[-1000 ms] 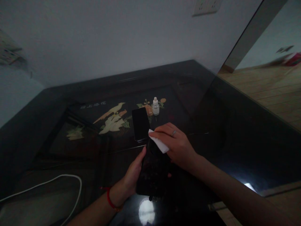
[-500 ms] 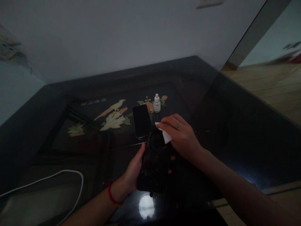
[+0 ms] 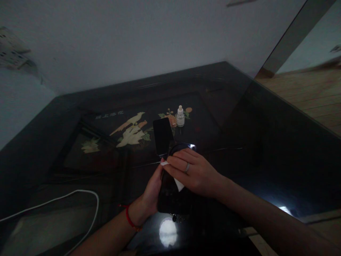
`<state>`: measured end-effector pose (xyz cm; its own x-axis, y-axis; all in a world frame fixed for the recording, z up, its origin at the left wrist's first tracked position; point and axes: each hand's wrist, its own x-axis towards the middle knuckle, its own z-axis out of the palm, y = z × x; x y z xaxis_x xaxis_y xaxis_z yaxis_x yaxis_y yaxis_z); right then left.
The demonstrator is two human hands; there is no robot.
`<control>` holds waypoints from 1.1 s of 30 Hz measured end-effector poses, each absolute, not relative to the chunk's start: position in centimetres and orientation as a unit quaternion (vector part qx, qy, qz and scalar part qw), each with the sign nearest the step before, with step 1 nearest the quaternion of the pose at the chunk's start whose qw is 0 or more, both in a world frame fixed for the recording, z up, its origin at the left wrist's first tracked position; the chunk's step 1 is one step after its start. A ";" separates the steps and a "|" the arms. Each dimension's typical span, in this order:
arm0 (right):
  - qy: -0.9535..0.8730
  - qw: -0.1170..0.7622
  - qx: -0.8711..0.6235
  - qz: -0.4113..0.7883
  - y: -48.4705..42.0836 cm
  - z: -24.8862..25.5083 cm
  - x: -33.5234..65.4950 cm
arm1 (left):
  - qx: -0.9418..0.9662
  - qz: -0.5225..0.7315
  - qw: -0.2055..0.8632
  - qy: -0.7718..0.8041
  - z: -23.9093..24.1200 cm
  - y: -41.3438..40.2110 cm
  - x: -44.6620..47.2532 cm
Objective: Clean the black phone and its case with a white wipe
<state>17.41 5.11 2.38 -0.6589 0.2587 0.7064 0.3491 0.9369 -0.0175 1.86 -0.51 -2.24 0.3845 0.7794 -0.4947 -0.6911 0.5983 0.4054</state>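
My left hand (image 3: 152, 192) grips a dark phone (image 3: 170, 199) along its left side, above the front part of the table. A round camera area shows at the phone's far end, and a small dark charm (image 3: 174, 217) hangs by its near end. My right hand (image 3: 193, 172), with a ring on one finger, pinches a white wipe (image 3: 179, 184) and presses it on the phone's back. Just beyond lies a second phone (image 3: 163, 137), black face up. A small clear dropper bottle (image 3: 180, 116) with a white top stands upright beside it.
The glossy black table (image 3: 229, 106) carries an inlaid bird-and-flower picture (image 3: 130, 137) and meets the wall at the back. A white cable (image 3: 80, 191) curves over the left front. Power sockets (image 3: 13, 53) are on the left wall; wooden floor (image 3: 306, 92) lies to the right.
My right hand has slid the wipe from the phone's camera end towards its middle, nearer to my left thumb. My left hand keeps hold of the phone. The view has shifted slightly.
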 end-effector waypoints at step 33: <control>-0.866 0.387 -0.298 0.108 7.4 3.0 21.1 | 0.107 0.354 0.906 0.208 -0.7 -0.2 1.5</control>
<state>21.15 7.41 3.00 -0.5230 0.5993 0.6061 0.4319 0.7993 -0.4177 1.48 -0.17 -0.71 0.6635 0.6850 -0.3009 -0.5959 0.7270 0.3411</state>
